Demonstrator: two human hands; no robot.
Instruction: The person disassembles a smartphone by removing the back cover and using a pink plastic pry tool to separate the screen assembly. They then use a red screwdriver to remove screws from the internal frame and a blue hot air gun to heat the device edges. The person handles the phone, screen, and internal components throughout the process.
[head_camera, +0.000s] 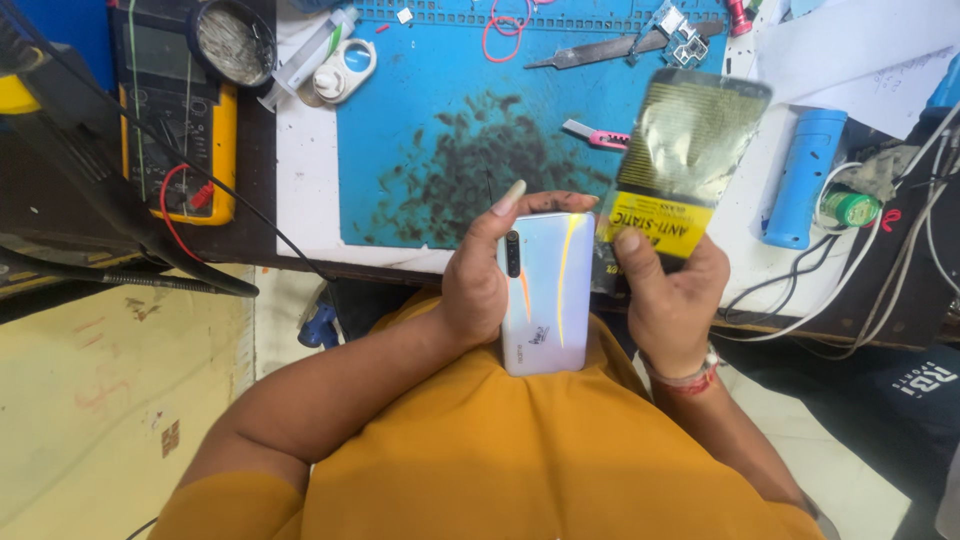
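Head view: white phone (545, 295) in left hand (478, 285), packet (672, 165) in right hand (665, 300).

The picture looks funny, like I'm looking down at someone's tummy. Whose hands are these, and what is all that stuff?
A camera worn on a person's head looks down at their own two hands. The left hand holds a shiny white phone, back side up. The right hand holds a flat yellow and black packet. Beyond them is a workbench with a blue mat dotted with dark bits. Around it lie a yellow meter, tweezers, a small pink knife and a blue tube-shaped tool.
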